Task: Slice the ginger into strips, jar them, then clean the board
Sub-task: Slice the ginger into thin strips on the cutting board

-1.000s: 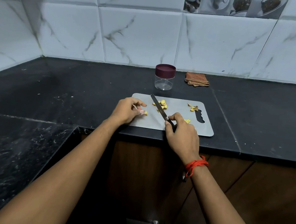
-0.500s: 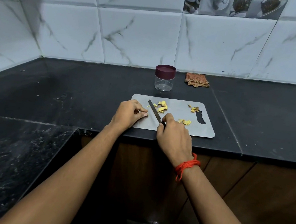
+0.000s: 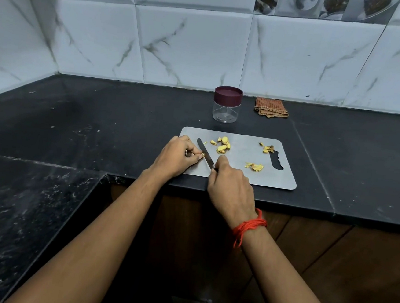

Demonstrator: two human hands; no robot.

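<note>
Hands busy on the board (image 3: 272, 178)

I see my left hand (image 3: 177, 157) curled, pinching a small ginger piece (image 3: 202, 155) near the board's left edge. My right hand (image 3: 230, 188) grips the knife (image 3: 205, 153), its blade just beside that piece. Three heaps of cut ginger (image 3: 222, 145) lie on the board. Behind stand the lidded jar (image 3: 227, 107) and a cloth (image 3: 271, 107).
</note>
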